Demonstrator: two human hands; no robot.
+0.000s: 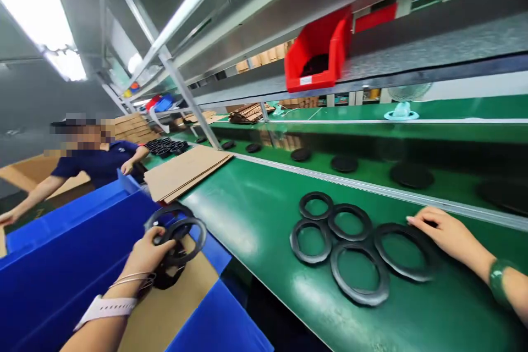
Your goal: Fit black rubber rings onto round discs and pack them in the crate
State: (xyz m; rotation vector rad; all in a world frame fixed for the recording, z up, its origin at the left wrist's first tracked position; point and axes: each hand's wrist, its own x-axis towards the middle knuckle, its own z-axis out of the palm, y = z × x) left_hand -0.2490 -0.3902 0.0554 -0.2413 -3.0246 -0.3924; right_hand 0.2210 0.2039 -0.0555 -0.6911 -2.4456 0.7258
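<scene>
My left hand (146, 256) is closed on black rings, one upright ring (198, 250) showing clearly in front. It holds them over a blue box (223, 313) with brown cardboard inside; other dark rings behind are partly hidden. My right hand (449, 234) has curled fingers at the far right rim of a large black ring (381, 250) on the green worktop (264, 220). That ring is slightly blurred, and the fingers cover part of its rim. Left of it several more rings (358, 286) of different sizes lie flat, close together.
Brown cardboard sheets (187, 170) lie at the worktop's far left. Behind a metal rail, black discs (344, 163) sit in a row on a green belt. A red bin (317, 60) hangs overhead. A co-worker (99, 154) in dark blue reaches over boxes at left.
</scene>
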